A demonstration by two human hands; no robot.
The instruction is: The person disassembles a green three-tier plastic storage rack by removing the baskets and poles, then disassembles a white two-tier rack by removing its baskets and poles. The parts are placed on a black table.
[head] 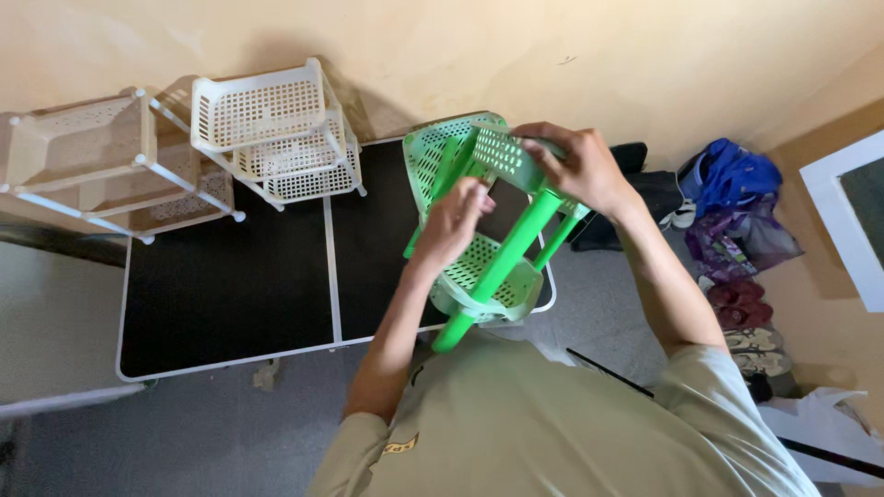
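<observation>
Two hands on a green basket rack over a black folding table

The black table (230, 285) carries two white basket racks (276, 133) far left; the green rack (479, 230) tilts above its right end, right hand (580, 166) clasping the top basket's rim, left hand (456, 221) closed on a green leg (516, 244).

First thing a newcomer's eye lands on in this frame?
The bright green plastic rack, tilted at centre frame over a black folding table, stands out first. The left hand rests on its middle and the right hand grips its upper basket. Next come two white basket racks at the table's far left corner against the wall, and a pile of bags and shoes on the floor at right.
</observation>
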